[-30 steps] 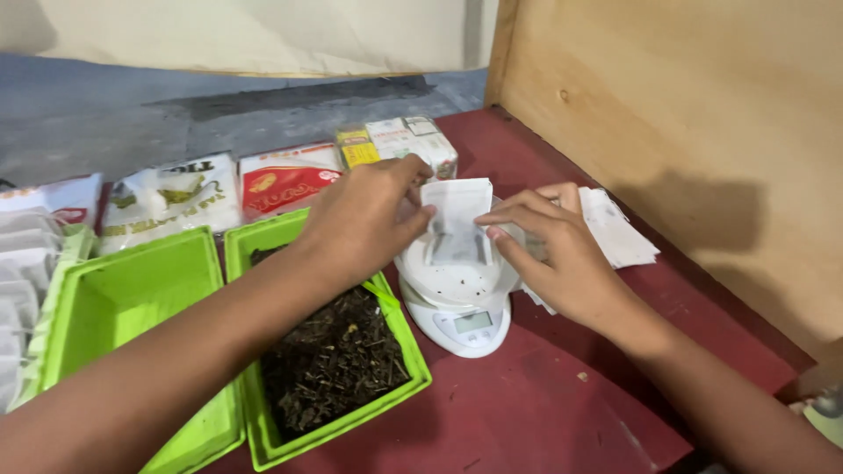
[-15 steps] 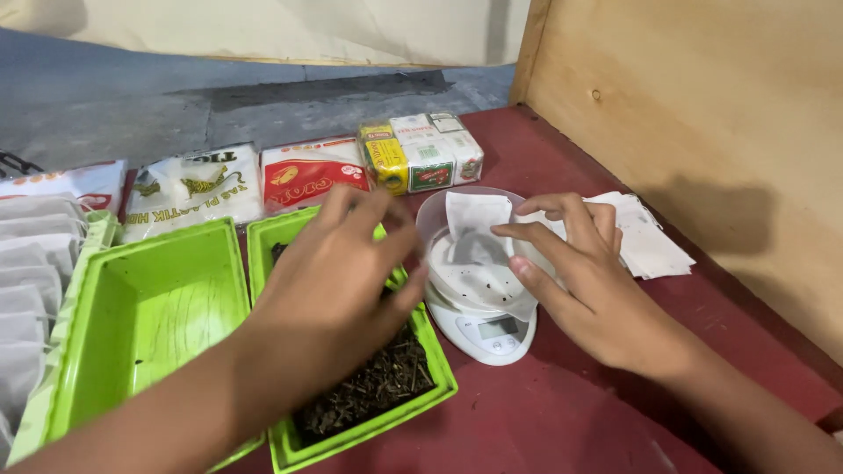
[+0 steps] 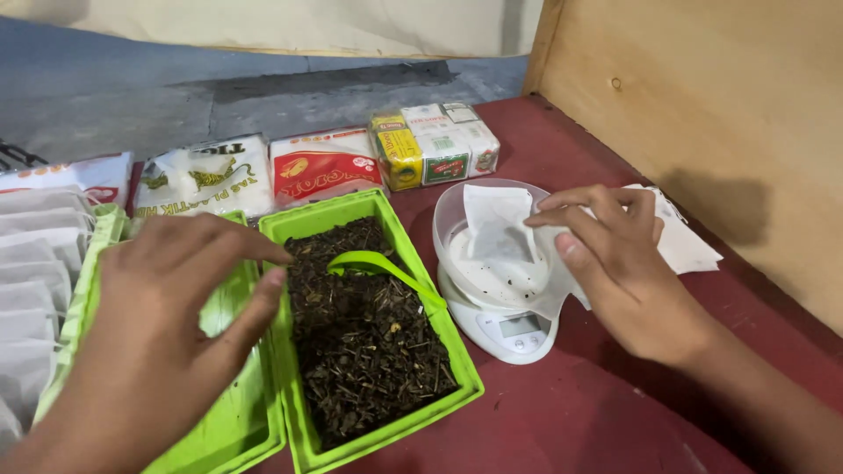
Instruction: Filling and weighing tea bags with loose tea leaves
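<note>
**Hands over the tea tray and the scale bowl**

Far left: stack of white paper bags (image 3: 35, 290), cut off by the frame edge. Next to it an empty green tray (image 3: 230, 421), mostly covered by the left hand (image 3: 167, 325). That hand hovers with fingers spread wide, holding nothing; index tip at the rim between the two trays. Behind the trays, flat packets (image 3: 263, 175) and a block of small boxes (image 3: 435, 145) line the table's back edge, leaving little room there.

Centre: second green tray (image 3: 294, 230), filled with dark loose dried leaves (image 3: 369, 351); a green scoop (image 3: 378, 263) lies on top, handle toward the scale.

Right: clear bowl (image 3: 452, 219) on a small white digital scale (image 3: 514, 329), just beside the tray. A white paper sachet (image 3: 496, 224) stands in the bowl, pinched at its upper edge by the right hand (image 3: 623, 272). More white sachets (image 3: 685, 241) lie behind that hand, partly hidden. Open red tabletop (image 3: 597, 421) in front; wooden panel (image 3: 720, 105) closes the right side. Scale display unreadable.
</note>
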